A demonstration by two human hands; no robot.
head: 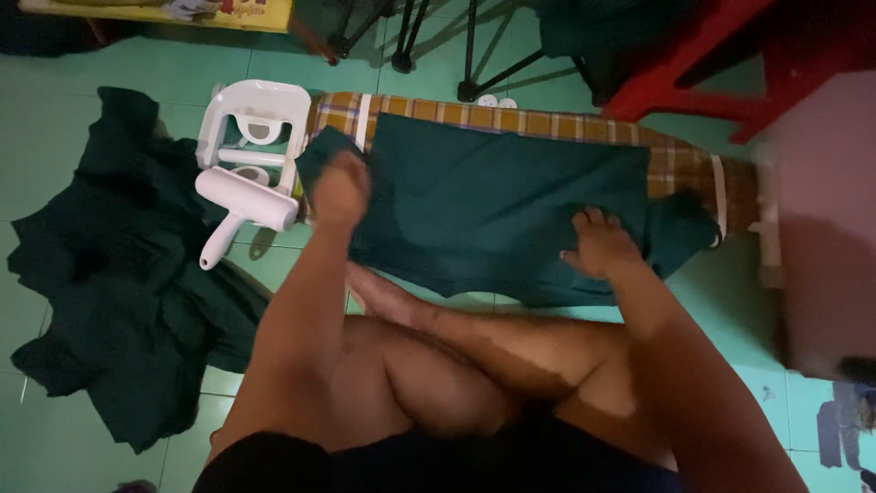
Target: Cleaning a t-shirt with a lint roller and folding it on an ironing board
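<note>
flat yellow printed package (182, 11) with red and white patches, top left edge, partly cut off

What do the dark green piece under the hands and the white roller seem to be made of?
Dark green piece: looks like matte woven cloth, since it lies limp and creases at its edges. White roller: probably smooth moulded plastic, with a rigid handle and a faint sheen.
</note>
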